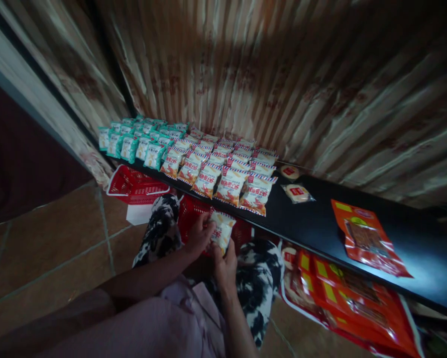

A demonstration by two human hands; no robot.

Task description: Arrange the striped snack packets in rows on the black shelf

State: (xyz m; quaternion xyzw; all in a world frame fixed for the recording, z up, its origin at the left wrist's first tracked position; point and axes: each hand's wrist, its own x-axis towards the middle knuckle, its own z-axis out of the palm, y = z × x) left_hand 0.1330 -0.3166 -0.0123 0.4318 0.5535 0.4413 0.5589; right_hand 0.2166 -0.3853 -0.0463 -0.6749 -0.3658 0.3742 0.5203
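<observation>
Between my hands is a white and orange snack bag (222, 229), held over a red basket (188, 214) between my knees. My left hand (201, 233) grips the bag's left side, and my right hand (225, 258) pinches its lower edge. Just beyond, along the front of a black shelf (309, 219), similar white and orange bags (229, 185) stand in rows. Teal and white packets (128, 147) stand in rows at the shelf's left end.
Two round wrapped items (297, 193) and an orange packet (369, 236) lie on the shelf's right half. Below it, a basket holds several orange packets (343, 298). Another red basket (134, 184) sits at the left. A pleated curtain (223, 74) hangs behind.
</observation>
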